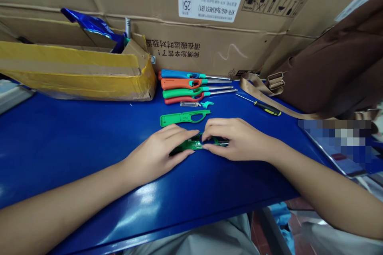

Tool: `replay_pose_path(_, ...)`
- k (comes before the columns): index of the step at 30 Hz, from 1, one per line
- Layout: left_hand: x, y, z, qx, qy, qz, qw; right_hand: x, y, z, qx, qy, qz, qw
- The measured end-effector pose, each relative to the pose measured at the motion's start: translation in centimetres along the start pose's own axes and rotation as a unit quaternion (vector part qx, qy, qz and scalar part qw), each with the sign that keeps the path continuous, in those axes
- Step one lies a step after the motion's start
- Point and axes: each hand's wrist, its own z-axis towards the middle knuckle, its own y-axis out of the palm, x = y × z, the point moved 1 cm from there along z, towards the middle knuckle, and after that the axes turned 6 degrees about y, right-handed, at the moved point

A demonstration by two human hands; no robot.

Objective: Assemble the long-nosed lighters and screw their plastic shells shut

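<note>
My left hand (pixel 163 145) is closed around the near green lighter half-shell (pixel 188 144), which lies on the blue table with its inside facing up. At its right part, my right hand (pixel 230 137) pinches with thumb and fingertips; a small part may be between them, but I cannot make it out. A metal tube (pixel 224 143) shows under the right hand. Just beyond my hands lies another green half-shell (pixel 184 118), hollow side up. A clear fuel tank (pixel 190 104) and a teal trigger (pixel 207 104) lie behind it.
Several long-nosed lighters (pixel 181 84) lie in a row by the cardboard wall (pixel 167 4). A taped carton (pixel 89 63) stands at the left. To the right are a screwdriver (pixel 267 107), a brown bag (pixel 332 55) with its strap, and a phone-like device (pixel 332 151).
</note>
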Motion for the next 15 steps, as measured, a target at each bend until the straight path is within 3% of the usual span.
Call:
replay_pose_path(7, 0.3, -0.2, 0.0, -0.042, -0.001, -0.005, 0.999, 3.3, -0.2, 0.7, 0.129, 0.077, -0.05, 0.987)
replay_pose_path(12, 0.5, -0.4, 0.0, -0.041, -0.004, 0.02, 0.999, 6.3, 0.1, 1.1, 0.099, 0.128, -0.158, 0.974)
replay_pose_path(15, 0.6, -0.5, 0.0, -0.038, -0.002, 0.028, 0.999, 7.0, 0.1, 1.3, 0.116, 0.139, -0.155, 0.971)
